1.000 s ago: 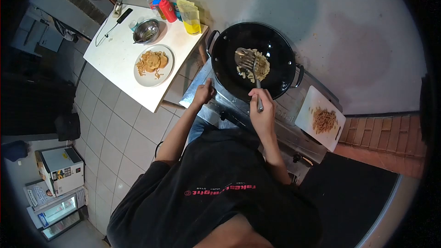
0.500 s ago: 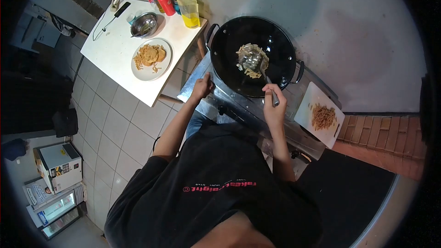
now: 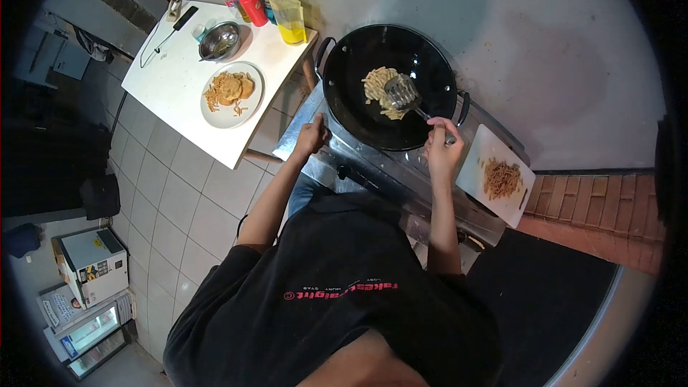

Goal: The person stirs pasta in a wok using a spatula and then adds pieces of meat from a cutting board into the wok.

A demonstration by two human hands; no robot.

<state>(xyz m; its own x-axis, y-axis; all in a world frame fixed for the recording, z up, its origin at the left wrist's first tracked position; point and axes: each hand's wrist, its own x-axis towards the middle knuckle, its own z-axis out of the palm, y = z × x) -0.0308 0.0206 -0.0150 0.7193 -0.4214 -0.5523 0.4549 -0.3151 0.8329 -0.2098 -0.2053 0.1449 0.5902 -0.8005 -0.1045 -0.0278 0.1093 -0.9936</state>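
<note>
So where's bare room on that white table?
The table is bare along its near edge below the plate, and between plate and cable. Its far edge is crowded: bowl, bottles, yellow bag. The left hand rests beside the wok; the right hand holds a spatula.

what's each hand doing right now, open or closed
Left hand: curled at the stove edge beside the wok; grip cannot be told.
Right hand: closed on the spatula, its blade over the noodles in the wok.
</note>
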